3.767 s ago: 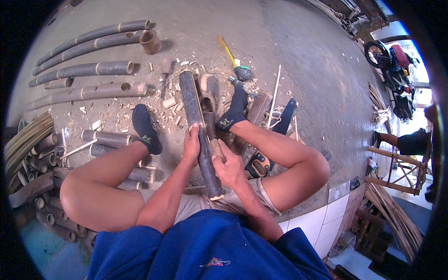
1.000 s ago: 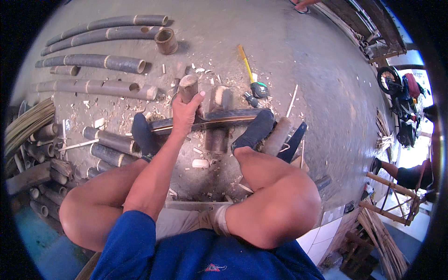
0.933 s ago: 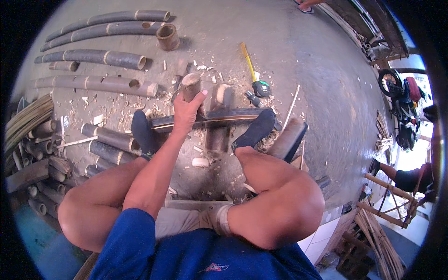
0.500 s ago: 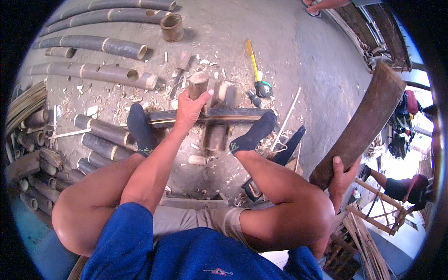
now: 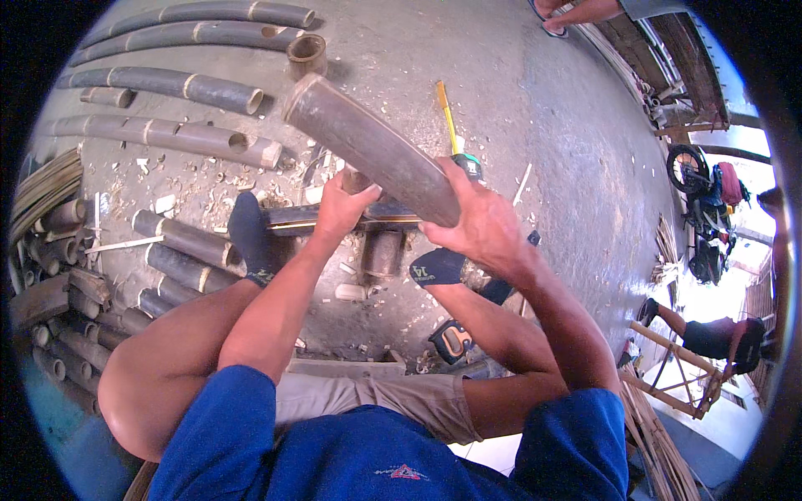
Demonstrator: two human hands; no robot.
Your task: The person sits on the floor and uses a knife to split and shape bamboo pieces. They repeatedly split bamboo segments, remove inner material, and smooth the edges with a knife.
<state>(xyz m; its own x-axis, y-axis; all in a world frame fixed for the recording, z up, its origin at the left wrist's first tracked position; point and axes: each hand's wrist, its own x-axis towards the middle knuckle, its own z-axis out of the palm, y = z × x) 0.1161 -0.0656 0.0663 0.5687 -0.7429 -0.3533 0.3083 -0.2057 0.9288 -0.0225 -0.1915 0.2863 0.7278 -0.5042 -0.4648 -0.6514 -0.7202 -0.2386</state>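
Observation:
My right hand point(image 5: 486, 227) is wrapped round one end of a thick brown wooden or bamboo club point(image 5: 372, 144). The club slants up and left, its far end over the floor and its middle passing just above my left hand point(image 5: 341, 205). That hand is closed on an upright, round wooden handle point(image 5: 357, 179), whose top shows only in part; its lower end is hidden. Below it, a dark split bamboo pole point(image 5: 292, 217) lies crosswise between my socked feet point(image 5: 251, 230). A short bamboo block point(image 5: 384, 252) sits under the pole.
Bamboo poles point(image 5: 167, 83) lie at the far left, with a bamboo ring point(image 5: 307, 55) by them. Cut bamboo pieces are stacked near left. A tape measure point(image 5: 468, 165), shavings and a saw point(image 5: 453, 341) are on the floor. Other people's legs point(image 5: 585, 12) show at the right.
My right hand has swung the club from beside my right knee up and left, over the middle. My left hand keeps its hold on the round handle in nearly the same place.

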